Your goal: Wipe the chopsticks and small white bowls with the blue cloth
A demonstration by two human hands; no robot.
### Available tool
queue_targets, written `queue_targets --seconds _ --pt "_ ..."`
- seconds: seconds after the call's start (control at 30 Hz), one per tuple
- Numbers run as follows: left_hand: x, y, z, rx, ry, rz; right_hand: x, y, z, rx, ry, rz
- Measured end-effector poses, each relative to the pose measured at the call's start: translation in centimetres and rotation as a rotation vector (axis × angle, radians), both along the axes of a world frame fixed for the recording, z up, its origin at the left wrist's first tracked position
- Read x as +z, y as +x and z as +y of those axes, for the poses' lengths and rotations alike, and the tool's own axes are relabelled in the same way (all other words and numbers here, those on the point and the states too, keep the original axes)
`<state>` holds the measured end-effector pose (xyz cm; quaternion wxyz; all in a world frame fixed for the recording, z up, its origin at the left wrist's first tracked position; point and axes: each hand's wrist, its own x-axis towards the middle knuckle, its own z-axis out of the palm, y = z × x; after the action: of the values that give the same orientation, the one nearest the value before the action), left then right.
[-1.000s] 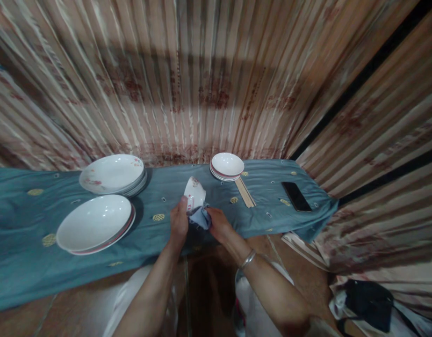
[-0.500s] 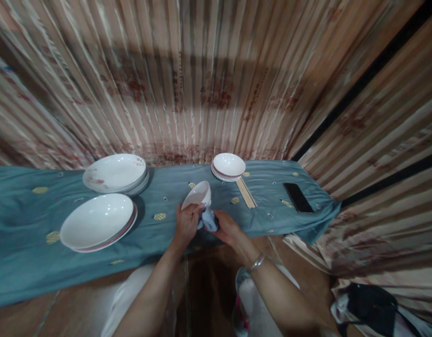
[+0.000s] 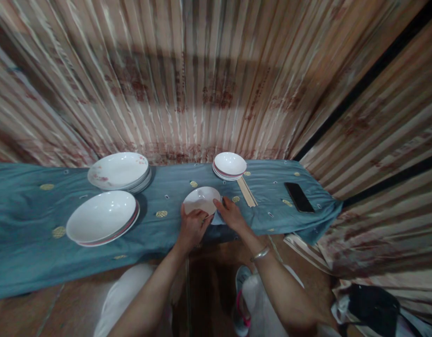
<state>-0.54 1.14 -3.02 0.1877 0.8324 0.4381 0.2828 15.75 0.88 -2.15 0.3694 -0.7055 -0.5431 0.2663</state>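
A small white bowl (image 3: 201, 197) faces up toward me over the front part of the table. My left hand (image 3: 193, 228) is closed on its near left rim, thumb on the inside. At the right rim my right hand (image 3: 232, 213) presses a light blue cloth (image 3: 218, 218) to the bowl, its thumb over the edge and its other fingers partly hidden. Behind stands a stack of small bowls (image 3: 230, 164), with a bundle of chopsticks (image 3: 247, 193) beside it.
To the left are a stack of flowered plates (image 3: 118, 169) and a stack of larger white bowls (image 3: 102, 217). A black phone (image 3: 298, 196) lies on the right of the blue tablecloth (image 3: 170, 178). Pleated curtains (image 3: 198, 103) hang close behind the table.
The bowl has turned from tilted sideways to facing up, and shifted slightly right. My right hand has moved up to its right rim; the cloth now mostly hides under the bowl.
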Motion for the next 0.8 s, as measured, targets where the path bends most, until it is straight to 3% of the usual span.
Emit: queue_targets --seconds 0.13,0.3,0.47,0.63,0.8 --pt "0.1 0.1 -0.6 -0.046 0.023 0.051 -0.2 0.5 0.1 0.04 -0.071 -0.154" --pt "-0.7 0.2 -0.6 -0.053 0.069 -0.018 -0.4 0.8 0.3 0.015 -0.101 -0.081" --pt "-1.8 -0.3 -0.1 0.137 0.09 -0.203 -0.3 1.1 0.3 -0.031 -0.077 0.001" --pt "-1.7 -1.2 0.8 0.381 -0.141 -0.58 0.3 2.4 0.3 -0.026 0.075 0.117" --pt "0.7 0.3 1.5 0.316 -0.424 -0.993 1.2 3.6 0.6 -0.026 0.193 0.299"
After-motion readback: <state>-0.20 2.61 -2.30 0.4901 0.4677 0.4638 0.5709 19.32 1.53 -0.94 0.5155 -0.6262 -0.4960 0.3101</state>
